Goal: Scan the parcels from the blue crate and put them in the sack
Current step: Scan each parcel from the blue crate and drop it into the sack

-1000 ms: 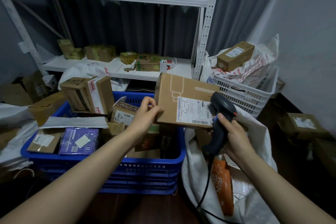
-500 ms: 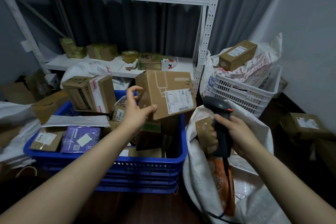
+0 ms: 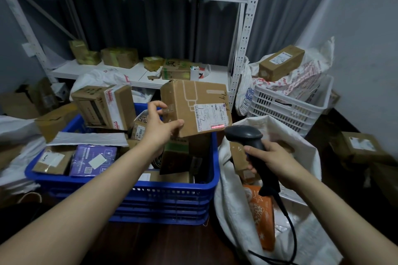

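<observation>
The left hand [image 3: 160, 123] pinches a cardboard box [image 3: 189, 101] by its left corner, holding it above the blue crate [image 3: 172, 191]. At the box's five o'clock, the right hand [image 3: 272, 158] grips a black scanner [image 3: 245, 135], whose red line crosses the label [image 3: 212, 117]. The white sack [image 3: 286, 129] lies open at the crate's three o'clock.

Left hand [image 3: 160, 122], right hand [image 3: 272, 158] curled

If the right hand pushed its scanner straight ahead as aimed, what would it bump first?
Probably the cardboard box in the left hand, at its label, where the red line from the scanner falls.
</observation>
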